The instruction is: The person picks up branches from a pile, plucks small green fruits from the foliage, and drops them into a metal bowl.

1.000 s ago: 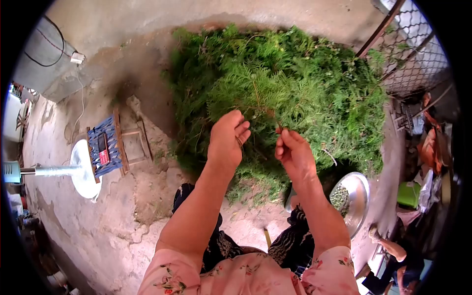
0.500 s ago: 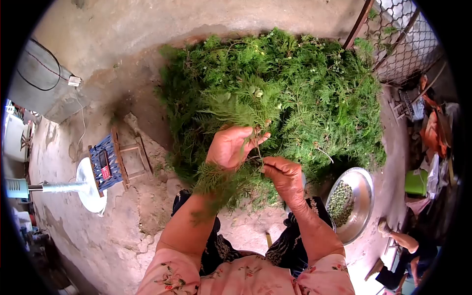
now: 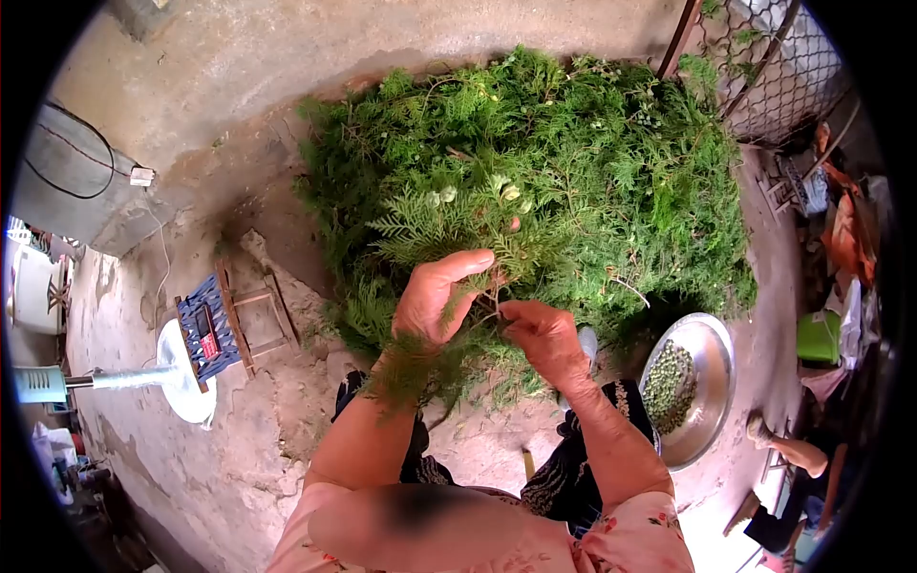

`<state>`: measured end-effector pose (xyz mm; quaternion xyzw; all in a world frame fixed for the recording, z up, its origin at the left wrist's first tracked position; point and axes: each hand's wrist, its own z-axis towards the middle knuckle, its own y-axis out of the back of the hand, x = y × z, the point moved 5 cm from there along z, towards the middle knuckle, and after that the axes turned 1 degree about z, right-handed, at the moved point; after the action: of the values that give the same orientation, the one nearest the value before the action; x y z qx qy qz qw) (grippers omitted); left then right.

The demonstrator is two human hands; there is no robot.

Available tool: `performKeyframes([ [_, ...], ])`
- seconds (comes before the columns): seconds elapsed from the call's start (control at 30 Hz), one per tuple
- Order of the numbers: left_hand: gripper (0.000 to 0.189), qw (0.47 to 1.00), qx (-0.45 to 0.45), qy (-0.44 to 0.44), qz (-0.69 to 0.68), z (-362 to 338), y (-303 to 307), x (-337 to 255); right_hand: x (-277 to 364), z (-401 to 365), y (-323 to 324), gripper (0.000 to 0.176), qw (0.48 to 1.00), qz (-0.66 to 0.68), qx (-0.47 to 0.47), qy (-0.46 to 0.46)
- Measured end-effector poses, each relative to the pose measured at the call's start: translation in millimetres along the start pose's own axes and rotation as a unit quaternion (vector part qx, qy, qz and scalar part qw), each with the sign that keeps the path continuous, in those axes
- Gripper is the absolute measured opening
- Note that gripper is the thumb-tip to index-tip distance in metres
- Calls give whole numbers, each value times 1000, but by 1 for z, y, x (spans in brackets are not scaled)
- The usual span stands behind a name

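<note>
Sprig [image 3: 441, 222] in grip of left hand [image 3: 435, 298] and right hand [image 3: 549, 342], left fingers [image 3: 514, 223] partly behind leaves [image 3: 521, 251]

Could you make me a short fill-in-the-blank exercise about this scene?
1. The right hand pinches a leafy sprig, with the ____ hand beside it.
2. The round pieces in the metal basin are ____.
3. The basin stands on the person's ____ side.
4. The stool's woven seat is ____.

Missing words: left; green; right; blue.

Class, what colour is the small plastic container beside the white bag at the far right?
The container is bright lime green; the head view shows it.
</note>
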<state>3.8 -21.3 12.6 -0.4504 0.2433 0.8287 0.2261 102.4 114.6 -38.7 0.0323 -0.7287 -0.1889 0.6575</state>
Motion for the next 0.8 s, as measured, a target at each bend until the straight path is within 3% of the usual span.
performKeyframes([
  [0.03,32,1000,1,-1,0,8,-3,-11,4,0,6,24,1000,0,-1,0],
  [0.07,33,962,-84,215,-146,14,-5,-4,12,1,12,24,1000,-25,16,0],
  [0.1,34,850,-161,416,-281,5,-12,6,18,2,18,25,998,-51,33,-2],
  [0.13,29,946,-51,185,-262,11,-12,-3,22,3,21,29,997,-63,47,21],
  [0.17,29,945,-50,186,-263,4,-12,15,23,4,26,29,997,-63,46,20],
  [0.23,29,922,-76,292,-244,-8,-11,56,20,4,34,29,996,-49,70,-6],
  [0.27,29,789,-154,486,-341,1,-15,21,15,6,43,24,996,-78,35,-6],
  [0.3,29,789,-150,488,-342,3,-16,16,19,8,45,24,996,-78,32,-8],
  [0.37,25,838,-93,503,-191,3,-16,13,33,6,68,18,969,105,-221,-31],
  [0.4,26,813,-86,496,-292,2,-26,9,43,5,71,16,960,141,-238,40],
  [0.43,26,813,-78,497,-294,4,-28,1,51,3,75,14,945,175,-254,110],
  [0.5,33,813,4,562,-153,6,-29,-19,69,3,75,14,945,99,-251,186],
  [0.53,35,805,23,574,-148,8,-34,-25,74,5,71,16,944,68,-251,205],
  [0.7,52,840,102,512,-145,-4,-48,-8,76,10,64,25,936,-155,-239,208],
  [0.8,38,850,91,510,-98,9,-50,-33,61,12,62,24,969,-54,-197,137],
])
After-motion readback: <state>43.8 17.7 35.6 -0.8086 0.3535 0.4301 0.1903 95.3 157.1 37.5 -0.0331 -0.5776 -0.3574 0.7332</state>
